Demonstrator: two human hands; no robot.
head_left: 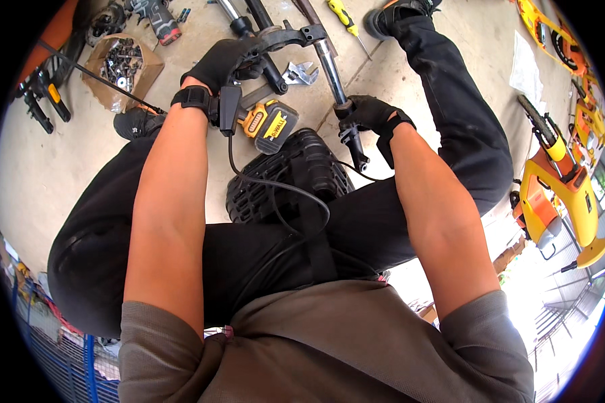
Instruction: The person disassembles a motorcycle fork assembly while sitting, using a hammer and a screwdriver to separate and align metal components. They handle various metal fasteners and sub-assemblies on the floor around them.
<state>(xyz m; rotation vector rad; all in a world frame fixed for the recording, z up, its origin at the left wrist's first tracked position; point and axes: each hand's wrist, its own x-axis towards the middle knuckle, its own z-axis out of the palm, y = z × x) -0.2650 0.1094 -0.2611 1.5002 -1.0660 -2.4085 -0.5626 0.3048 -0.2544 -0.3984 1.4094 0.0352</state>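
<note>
- While pale concrete (54,181) spreads under everything, the place looks like a workshop: blue metal fencing (91,363) stands at the lower left, and strong light washes out the lower right.
- Yellow-and-orange bike frames (575,201) crowd the right side, and a thin white sheet (526,70) lies on the floor beside them.
- Lettering shows on the yellow face of a black-and-yellow battery (277,127), just beyond the left wrist; any other marks are too small to make out.
- At the upper left, an open cardboard box (153,68) holds a heap of small metal parts (123,60), grey and dark, too jumbled to tell apart.
- The bike fork (329,66) is in front of the person, between the spread legs, with its silver tube slanting down to the right hand.
- The left hand (225,64), in a black glove, has its fingers curled round the left end of the fork's dark crosspiece.
- The right hand (370,114), also gloved, is closed round the fork's lower end, below the silver tube.
- Between the hands lies an adjustable wrench (301,73); farther off are a yellow screwdriver (343,16) and a grey power tool (156,21) with a red base.
</note>
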